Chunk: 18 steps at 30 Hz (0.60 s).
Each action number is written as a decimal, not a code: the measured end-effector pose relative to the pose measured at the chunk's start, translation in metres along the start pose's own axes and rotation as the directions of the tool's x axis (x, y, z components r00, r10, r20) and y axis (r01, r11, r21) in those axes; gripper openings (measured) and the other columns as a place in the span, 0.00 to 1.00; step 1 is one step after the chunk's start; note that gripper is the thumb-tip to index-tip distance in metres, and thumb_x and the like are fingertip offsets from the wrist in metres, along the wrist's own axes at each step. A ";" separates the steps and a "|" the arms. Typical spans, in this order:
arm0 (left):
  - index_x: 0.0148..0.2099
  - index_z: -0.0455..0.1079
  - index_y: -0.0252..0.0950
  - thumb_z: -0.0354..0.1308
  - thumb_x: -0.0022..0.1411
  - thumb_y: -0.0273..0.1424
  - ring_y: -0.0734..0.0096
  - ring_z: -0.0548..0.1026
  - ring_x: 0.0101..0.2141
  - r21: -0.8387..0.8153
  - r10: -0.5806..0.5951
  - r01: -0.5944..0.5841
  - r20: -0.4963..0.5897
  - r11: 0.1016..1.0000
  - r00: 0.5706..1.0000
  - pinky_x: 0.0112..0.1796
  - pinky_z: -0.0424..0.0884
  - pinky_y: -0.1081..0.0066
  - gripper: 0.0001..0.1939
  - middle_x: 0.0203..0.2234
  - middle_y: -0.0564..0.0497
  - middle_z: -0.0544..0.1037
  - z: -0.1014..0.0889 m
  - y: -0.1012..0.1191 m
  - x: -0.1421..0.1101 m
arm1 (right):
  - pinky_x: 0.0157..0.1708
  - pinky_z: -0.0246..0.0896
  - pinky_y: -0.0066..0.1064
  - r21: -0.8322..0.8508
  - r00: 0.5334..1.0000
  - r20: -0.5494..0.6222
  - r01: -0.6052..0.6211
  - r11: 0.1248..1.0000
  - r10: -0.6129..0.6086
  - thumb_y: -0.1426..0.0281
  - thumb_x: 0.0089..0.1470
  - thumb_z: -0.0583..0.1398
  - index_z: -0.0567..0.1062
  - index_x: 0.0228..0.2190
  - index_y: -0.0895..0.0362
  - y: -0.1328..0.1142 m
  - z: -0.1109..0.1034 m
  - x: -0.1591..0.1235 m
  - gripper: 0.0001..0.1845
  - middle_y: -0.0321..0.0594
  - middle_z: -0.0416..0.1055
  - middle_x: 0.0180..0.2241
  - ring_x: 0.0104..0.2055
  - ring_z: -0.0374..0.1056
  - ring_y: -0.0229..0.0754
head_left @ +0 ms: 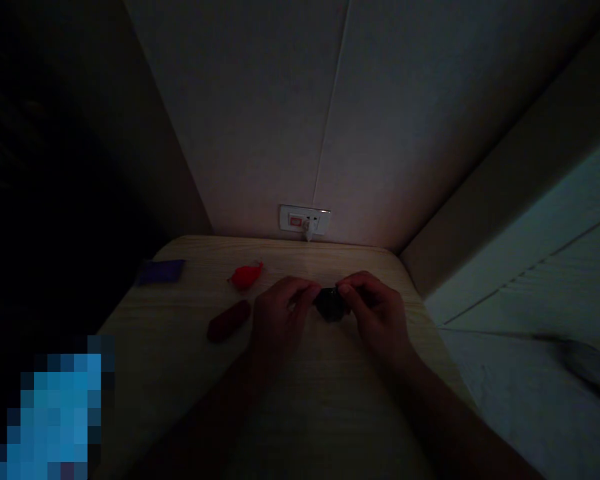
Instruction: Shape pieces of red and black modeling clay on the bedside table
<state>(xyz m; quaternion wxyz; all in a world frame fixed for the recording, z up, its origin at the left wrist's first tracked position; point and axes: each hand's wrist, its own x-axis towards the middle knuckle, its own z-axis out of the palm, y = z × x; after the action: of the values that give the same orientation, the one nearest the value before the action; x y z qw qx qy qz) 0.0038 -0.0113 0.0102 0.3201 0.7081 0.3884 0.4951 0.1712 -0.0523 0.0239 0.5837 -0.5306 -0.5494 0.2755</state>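
The left hand and right hand are pinching a small black bag between them, above the tabletop toward its back edge, no writing being readable.

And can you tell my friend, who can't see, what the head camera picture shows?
Two hands, left and right, pinch a small dark thing over a wooden table in a dim room. A red bundle lies to the left.

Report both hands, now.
Left hand: fingers closed on the dark item's left edge.
Right hand: fingers closed on its right edge.
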 end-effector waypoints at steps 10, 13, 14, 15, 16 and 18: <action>0.36 0.69 0.37 0.58 0.60 0.20 0.73 0.75 0.29 0.274 0.282 -0.275 0.015 0.922 0.959 0.34 0.73 0.73 0.06 0.28 0.53 0.75 -0.006 -0.001 0.003 | 0.34 0.67 0.34 -0.235 0.974 0.088 0.222 0.946 -0.207 0.69 0.63 0.61 0.77 0.33 0.54 -0.005 -0.003 -0.004 0.06 0.40 0.74 0.32 0.34 0.70 0.42; 0.34 0.67 0.37 0.57 0.58 0.20 0.71 0.73 0.28 0.354 0.328 -0.311 0.012 0.882 0.945 0.33 0.70 0.71 0.07 0.26 0.54 0.73 -0.007 0.001 0.004 | 0.35 0.66 0.35 -0.257 0.961 0.118 0.272 0.927 -0.250 0.71 0.63 0.61 0.77 0.33 0.54 -0.007 -0.003 -0.005 0.05 0.39 0.74 0.32 0.34 0.70 0.42; 0.33 0.67 0.38 0.56 0.57 0.20 0.70 0.73 0.29 0.373 0.337 -0.316 0.011 0.872 0.941 0.33 0.70 0.70 0.07 0.26 0.54 0.72 -0.007 0.002 0.004 | 0.36 0.66 0.35 -0.260 0.957 0.126 0.287 0.922 -0.262 0.71 0.63 0.61 0.77 0.33 0.54 -0.008 -0.003 -0.005 0.06 0.39 0.74 0.31 0.34 0.70 0.42; 0.33 0.66 0.38 0.56 0.56 0.20 0.70 0.73 0.29 0.385 0.338 -0.316 0.010 0.867 0.941 0.33 0.70 0.70 0.07 0.26 0.54 0.72 -0.007 0.002 0.003 | 0.36 0.66 0.35 -0.263 0.954 0.135 0.296 0.918 -0.268 0.71 0.63 0.61 0.77 0.32 0.54 -0.009 -0.002 -0.006 0.06 0.39 0.74 0.31 0.34 0.70 0.42; 0.32 0.66 0.38 0.56 0.55 0.20 0.70 0.73 0.29 0.391 0.333 -0.310 0.010 0.866 0.943 0.33 0.69 0.70 0.07 0.25 0.54 0.72 -0.007 0.003 0.003 | 0.36 0.66 0.35 -0.265 0.954 0.138 0.295 0.918 -0.266 0.71 0.62 0.61 0.78 0.32 0.54 -0.010 -0.002 -0.006 0.06 0.39 0.74 0.30 0.34 0.70 0.42; 0.31 0.65 0.38 0.55 0.54 0.21 0.70 0.72 0.28 0.381 0.312 -0.291 0.007 0.877 0.950 0.32 0.69 0.70 0.07 0.25 0.54 0.72 -0.009 0.004 0.003 | 0.35 0.66 0.35 -0.239 0.969 0.121 0.240 0.941 -0.216 0.69 0.62 0.62 0.78 0.32 0.54 -0.010 -0.001 -0.006 0.07 0.40 0.74 0.31 0.34 0.70 0.43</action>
<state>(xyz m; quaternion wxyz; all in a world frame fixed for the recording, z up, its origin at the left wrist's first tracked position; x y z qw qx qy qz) -0.0030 -0.0104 0.0176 0.0860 0.7943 0.3701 0.4740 0.1684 -0.0610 0.0312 0.5133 -0.5199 -0.6642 0.1585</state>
